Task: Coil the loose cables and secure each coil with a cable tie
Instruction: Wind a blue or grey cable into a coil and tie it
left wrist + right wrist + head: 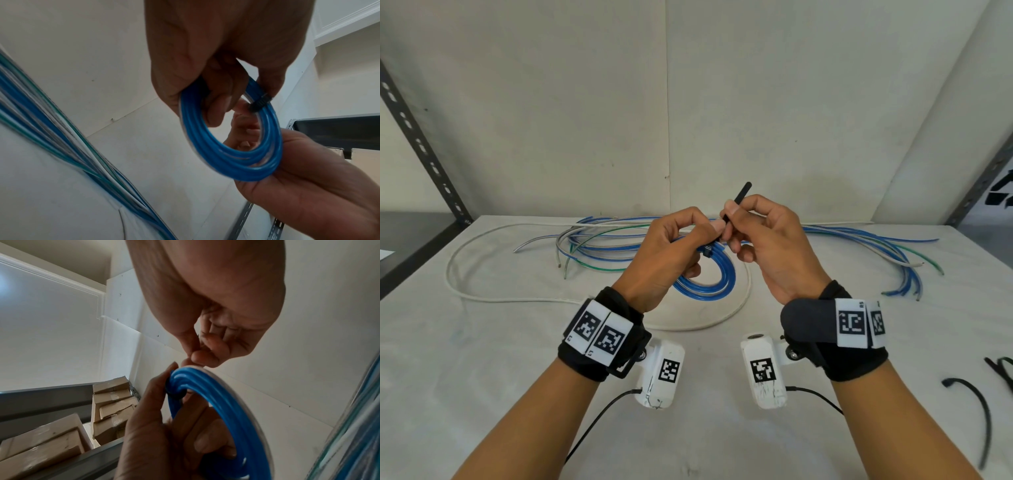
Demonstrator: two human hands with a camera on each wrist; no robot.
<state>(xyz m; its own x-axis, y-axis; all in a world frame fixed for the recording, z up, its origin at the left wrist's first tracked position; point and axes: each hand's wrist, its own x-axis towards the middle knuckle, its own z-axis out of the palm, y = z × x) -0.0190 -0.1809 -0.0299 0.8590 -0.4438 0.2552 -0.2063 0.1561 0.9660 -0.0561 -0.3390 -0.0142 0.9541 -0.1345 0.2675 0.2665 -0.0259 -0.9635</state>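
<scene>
A blue cable coil (709, 284) hangs above the table in my left hand (671, 253), whose fingers curl round its upper part. A black cable tie (738, 202) is wrapped round the coil, its head (260, 103) sitting on the strands. My right hand (760, 236) pinches the tie's free tail between thumb and forefinger, and the tail sticks up past the fingers. In the left wrist view the coil (236, 149) fills the centre; in the right wrist view the coil (222, 410) runs below my pinching fingers (205, 356).
Loose blue, green and grey cables (599, 246) lie spread across the back of the white table (482, 377), with a long white cable (469, 294) looping round them. Spare black cable ties (976, 407) lie at the right edge. Metal shelf uprights (417, 137) flank the table.
</scene>
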